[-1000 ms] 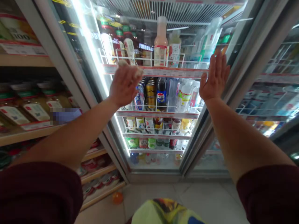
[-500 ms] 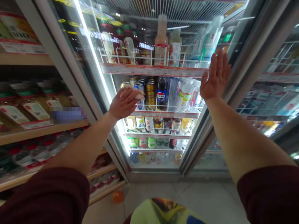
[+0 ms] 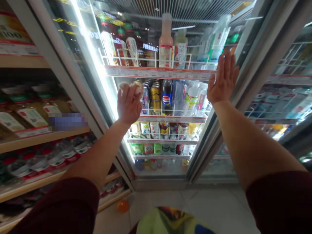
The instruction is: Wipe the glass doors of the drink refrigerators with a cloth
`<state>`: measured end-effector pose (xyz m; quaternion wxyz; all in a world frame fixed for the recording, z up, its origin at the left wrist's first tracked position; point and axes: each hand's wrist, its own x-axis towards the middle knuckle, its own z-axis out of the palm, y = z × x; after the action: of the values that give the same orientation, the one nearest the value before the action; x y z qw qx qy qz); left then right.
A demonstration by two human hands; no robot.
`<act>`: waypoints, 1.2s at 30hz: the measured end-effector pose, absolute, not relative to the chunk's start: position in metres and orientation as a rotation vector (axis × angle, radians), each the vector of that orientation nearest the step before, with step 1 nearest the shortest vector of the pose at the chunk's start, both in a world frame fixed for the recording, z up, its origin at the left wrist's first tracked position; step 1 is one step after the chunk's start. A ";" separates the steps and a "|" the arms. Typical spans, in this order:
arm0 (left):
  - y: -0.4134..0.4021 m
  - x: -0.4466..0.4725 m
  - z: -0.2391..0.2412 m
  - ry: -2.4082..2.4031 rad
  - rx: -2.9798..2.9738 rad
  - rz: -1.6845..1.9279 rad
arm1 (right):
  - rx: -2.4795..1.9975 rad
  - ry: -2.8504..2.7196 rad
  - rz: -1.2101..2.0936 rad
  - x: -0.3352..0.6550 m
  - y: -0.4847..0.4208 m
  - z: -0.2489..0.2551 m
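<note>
My left hand (image 3: 129,105) presses a crumpled pale cloth (image 3: 138,87) against the glass door (image 3: 161,185) of a lit drinks cooler. Its fingers lie over the cloth and hide most of it; whether it is fabric or paper, I cannot tell. Higher up on the right, my right hand (image 3: 222,83) lies against the door near its right-hand frame, fingers stretched and holding nothing. Behind the glass, close to my left hand, stand gold cans (image 3: 155,97) and a dark Pepsi bottle (image 3: 167,95). A tall pinkish bottle (image 3: 166,42) is on the shelf above.
Wooden shelves (image 3: 46,138) with bottled drinks (image 3: 34,110) run along the left. Another cooler door (image 3: 270,97) adjoins on the right. An orange round object (image 3: 123,206) lies on the tiled floor (image 3: 168,201) by the shelf foot. A yellow-green patterned cloth (image 3: 156,222) shows at the bottom.
My left hand has turned more upright, its fingers and the cloth shifting slightly left and up over the glass. My right hand stays in place on the door, and the view has shifted slightly.
</note>
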<state>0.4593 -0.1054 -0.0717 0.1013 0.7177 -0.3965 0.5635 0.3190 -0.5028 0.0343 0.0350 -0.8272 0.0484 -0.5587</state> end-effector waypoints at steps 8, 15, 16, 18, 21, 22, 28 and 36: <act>-0.173 0.441 -0.051 -1.513 2.101 1.541 | -2.503 0.162 -1.635 0.319 -0.500 0.035; -0.230 0.428 -0.022 -1.349 1.986 1.747 | -2.517 0.199 -1.664 0.319 -0.499 0.036; -0.238 0.426 -0.025 -1.532 1.992 1.726 | -2.520 0.186 -1.665 0.319 -0.499 0.036; -0.251 0.426 -0.027 -1.919 1.984 1.644 | -2.525 0.168 -1.669 0.320 -0.500 0.036; -0.264 0.428 -0.012 -1.949 1.961 1.593 | -2.530 0.208 -1.691 0.322 -0.502 0.036; -0.267 0.428 -0.006 -1.821 1.963 1.592 | -2.535 0.229 -1.693 0.323 -0.503 0.036; -0.284 0.408 -0.023 -1.866 2.009 1.401 | -2.572 0.231 -1.679 0.321 -0.502 0.037; -0.256 0.408 -0.026 -1.587 2.112 1.404 | -2.567 0.223 -1.709 0.325 -0.504 0.035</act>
<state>0.4083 -0.2556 -0.0257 0.0750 0.7039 -0.5291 0.4680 0.3250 -0.5044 0.0354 0.0246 -0.8300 0.0722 -0.5526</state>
